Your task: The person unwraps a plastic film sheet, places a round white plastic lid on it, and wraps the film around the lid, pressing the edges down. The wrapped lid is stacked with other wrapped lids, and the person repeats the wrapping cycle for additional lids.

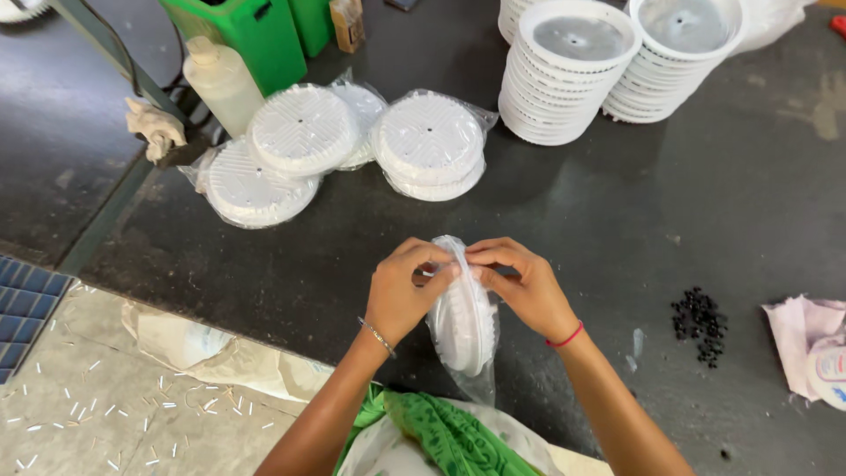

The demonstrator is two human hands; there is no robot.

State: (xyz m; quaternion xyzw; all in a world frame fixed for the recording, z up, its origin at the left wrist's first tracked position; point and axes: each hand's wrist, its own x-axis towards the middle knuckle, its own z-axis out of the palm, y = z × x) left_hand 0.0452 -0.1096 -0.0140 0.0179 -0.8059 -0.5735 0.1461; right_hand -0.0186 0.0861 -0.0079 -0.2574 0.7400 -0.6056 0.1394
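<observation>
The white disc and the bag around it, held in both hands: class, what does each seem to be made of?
White disc: probably moulded plastic, matte, with a ribbed rim. Bag: thin clear plastic film, glossy and crinkled, the disc showing through. The left hand and right hand pinch its top.

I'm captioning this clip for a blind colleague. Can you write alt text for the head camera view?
Both hands, left hand and right hand, hold a white round plastic disc upright inside a clear plastic bag over a dark worktable. Behind lie bagged discs, stacked white discs, a white bottle, and small black beads to the right.
</observation>
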